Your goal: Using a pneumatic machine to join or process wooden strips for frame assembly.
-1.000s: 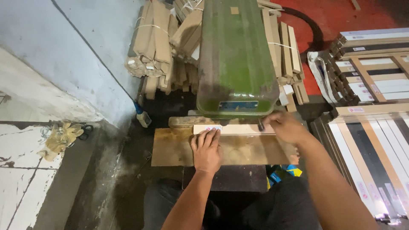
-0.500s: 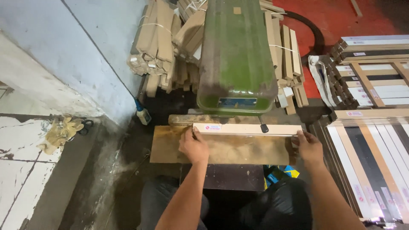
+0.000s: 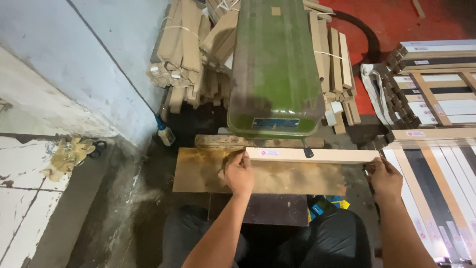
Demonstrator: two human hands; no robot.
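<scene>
As seen from the head camera, the left hand (image 3: 239, 173) lies at frame centre with its fingers curled over the left end of a pale wooden strip (image 3: 317, 156), gripping it. The right hand (image 3: 386, 177), at centre right, closes around the strip's right end, thumb and fingers pinching it. This strip lies level across the worn wooden worktable (image 3: 208, 173), just below the green machine housing (image 3: 275, 64) that fills the upper centre. Bundled wooden slats (image 3: 184, 44) lean at upper left; stacked striped frame mouldings (image 3: 436, 94) occupy the right edge. Compared with half a second earlier, the strip sits farther right, its right end now overhanging the worktable, and both hands have shifted right with it.
</scene>
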